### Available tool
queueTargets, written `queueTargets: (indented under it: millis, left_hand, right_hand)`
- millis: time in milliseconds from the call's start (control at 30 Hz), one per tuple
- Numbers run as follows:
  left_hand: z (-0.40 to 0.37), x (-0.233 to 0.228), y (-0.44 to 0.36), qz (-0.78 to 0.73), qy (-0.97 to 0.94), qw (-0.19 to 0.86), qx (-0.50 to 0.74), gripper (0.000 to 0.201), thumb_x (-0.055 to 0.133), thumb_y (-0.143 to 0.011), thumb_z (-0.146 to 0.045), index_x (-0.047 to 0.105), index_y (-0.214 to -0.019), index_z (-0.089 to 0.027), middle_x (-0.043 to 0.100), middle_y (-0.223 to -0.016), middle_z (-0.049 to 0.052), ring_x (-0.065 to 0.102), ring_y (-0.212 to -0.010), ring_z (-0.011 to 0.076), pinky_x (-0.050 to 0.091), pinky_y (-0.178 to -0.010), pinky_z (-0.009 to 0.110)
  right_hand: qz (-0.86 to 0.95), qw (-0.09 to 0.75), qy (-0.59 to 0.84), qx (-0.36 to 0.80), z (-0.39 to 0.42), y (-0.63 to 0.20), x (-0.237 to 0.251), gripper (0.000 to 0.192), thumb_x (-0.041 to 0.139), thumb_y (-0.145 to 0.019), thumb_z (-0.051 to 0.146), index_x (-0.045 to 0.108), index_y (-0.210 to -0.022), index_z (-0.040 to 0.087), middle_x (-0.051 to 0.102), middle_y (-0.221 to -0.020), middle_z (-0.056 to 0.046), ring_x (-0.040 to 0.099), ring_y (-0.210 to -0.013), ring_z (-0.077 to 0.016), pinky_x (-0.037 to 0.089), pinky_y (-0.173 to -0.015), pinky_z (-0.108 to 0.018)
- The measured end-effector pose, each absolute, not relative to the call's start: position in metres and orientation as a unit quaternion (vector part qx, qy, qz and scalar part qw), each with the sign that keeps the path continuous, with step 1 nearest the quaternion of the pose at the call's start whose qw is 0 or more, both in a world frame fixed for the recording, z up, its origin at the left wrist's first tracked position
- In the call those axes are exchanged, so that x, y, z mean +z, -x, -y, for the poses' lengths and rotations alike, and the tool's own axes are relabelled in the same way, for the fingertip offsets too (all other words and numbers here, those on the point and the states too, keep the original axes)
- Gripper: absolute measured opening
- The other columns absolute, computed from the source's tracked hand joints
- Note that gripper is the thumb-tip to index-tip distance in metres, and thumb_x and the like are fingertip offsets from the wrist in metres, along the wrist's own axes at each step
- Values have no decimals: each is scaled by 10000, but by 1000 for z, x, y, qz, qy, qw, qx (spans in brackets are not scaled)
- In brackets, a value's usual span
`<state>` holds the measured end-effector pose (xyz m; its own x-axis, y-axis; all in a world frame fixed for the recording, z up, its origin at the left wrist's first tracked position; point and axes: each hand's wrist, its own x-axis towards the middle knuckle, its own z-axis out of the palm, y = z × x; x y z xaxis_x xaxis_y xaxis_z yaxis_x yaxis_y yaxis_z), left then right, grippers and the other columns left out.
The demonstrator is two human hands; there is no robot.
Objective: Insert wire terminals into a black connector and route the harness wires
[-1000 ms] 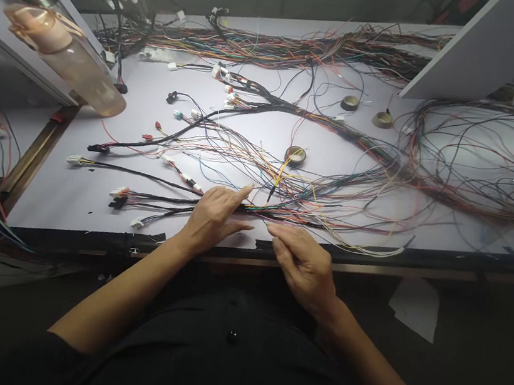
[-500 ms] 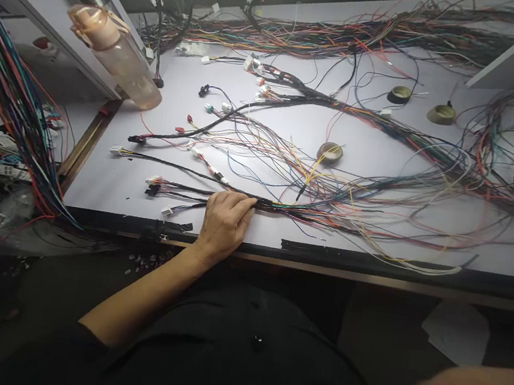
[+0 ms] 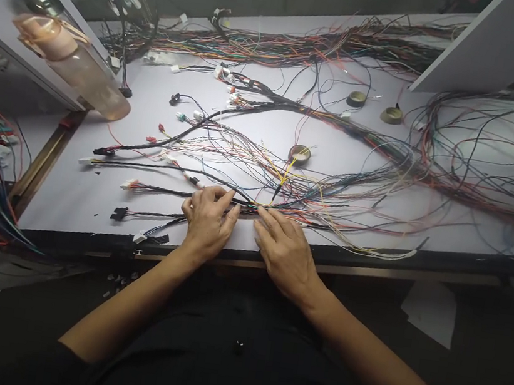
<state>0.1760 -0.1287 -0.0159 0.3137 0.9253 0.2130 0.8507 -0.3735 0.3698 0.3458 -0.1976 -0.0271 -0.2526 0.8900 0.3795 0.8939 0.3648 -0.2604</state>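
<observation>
Both hands rest on the wire bundle (image 3: 245, 207) near the table (image 3: 75, 206) edge: left hand (image 3: 208, 221) pinches it, right hand (image 3: 284, 253) presses it with loose fingers.

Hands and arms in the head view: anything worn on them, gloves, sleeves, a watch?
Nothing shows on them. The left hand and right hand are bare, with no gloves, rings or watch visible. Both forearms are uncovered; dark short sleeves begin near the elbows, matching the dark top.
</observation>
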Motion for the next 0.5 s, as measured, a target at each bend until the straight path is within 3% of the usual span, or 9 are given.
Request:
queueTargets:
  millis: [100,200,333,500]
  left_hand:
    - [127,-19,-183,-531,-809,92,234,246,530,-891,-335,647,-1089,-250,622,-1143,88,471,-1103,287,255,-932,491]
    - [119,-23,-190,-537,-792,121,263,177,540,-890,-349,684,-942,-261,686,-981,43,525,-1009,250,260,-936,478]
    - [104,-23,-199,-575,-750,167,281,281,591,-845,-439,688,-682,-231,702,-766,18,572,-855,225,281,-924,477]
    - [95,-23,-202,-571,-741,214,282,320,610,-812,-481,698,-654,-217,676,-664,14,582,-768,209,329,-906,474]
  right_hand:
    - [796,229,561,-13,208,-344,-34,279,485,-936,201,615,-1170,123,537,-1354,-142,496,-1234,-266,431,-968,-423]
    - [790,238,565,-12,209,-344,-31,275,492,-931,202,615,-1169,137,552,-1342,-124,496,-1224,-261,410,-983,-424]
    - [783,261,564,-4,200,-347,-26,272,487,-932,201,617,-1167,157,608,-1271,-98,501,-1200,-250,387,-1008,-425]
    - [776,248,580,-13,190,-345,-27,339,483,-936,215,570,-1250,121,617,-1242,-101,526,-1102,-259,429,-915,-395]
